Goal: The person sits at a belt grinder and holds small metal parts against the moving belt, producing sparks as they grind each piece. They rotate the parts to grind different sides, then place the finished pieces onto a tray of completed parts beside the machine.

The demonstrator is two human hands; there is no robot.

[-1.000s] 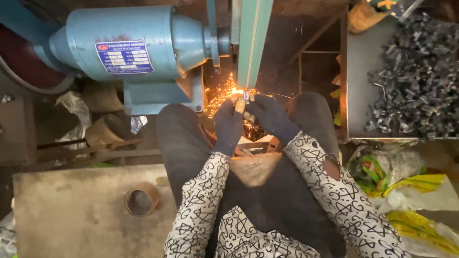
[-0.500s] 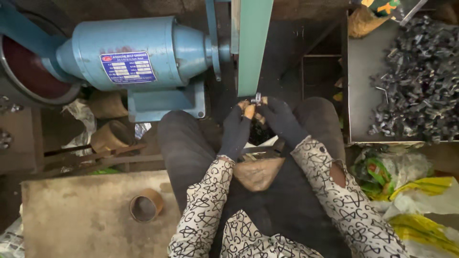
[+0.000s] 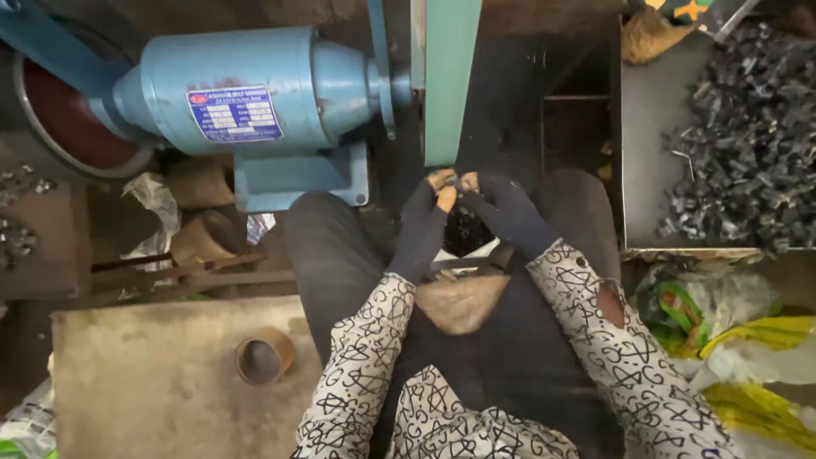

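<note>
While both gloved hands meet just below the belt's (image 3: 451, 81) lower end, the part (image 3: 454, 181) sits pinched between their fingertips, small and metallic, mostly hidden by the gloves.

Left hand (image 3: 422, 228): dark glove with worn-through tips, bare fingertips showing, fingers pressed together around the part from the left. Right hand (image 3: 507, 212): dark glove, fingers curled in and closing on the same part from the right. Part is at the far tip of both hands, between them, just under the belt edge; can't tell whether it touches the belt.

Green belt runs vertically, far centre. Blue motor (image 3: 246, 89) lies left of the belt, well left of the hands, on a blue base.

Both forearms are in patterned black-and-white sleeves (image 3: 357, 374), resting over dark trousers. On the lap, near side of the hands: a dark heap of small pieces (image 3: 466, 231), then a brown cloth (image 3: 461, 302).

Right: metal tray (image 3: 650, 127) holding a pile of dark metal parts (image 3: 739, 144), well apart from the hands. Near right: green and yellow bags (image 3: 722, 323).

Near left: wooden block (image 3: 136, 382) with a tape roll (image 3: 263, 357) on it.
</note>
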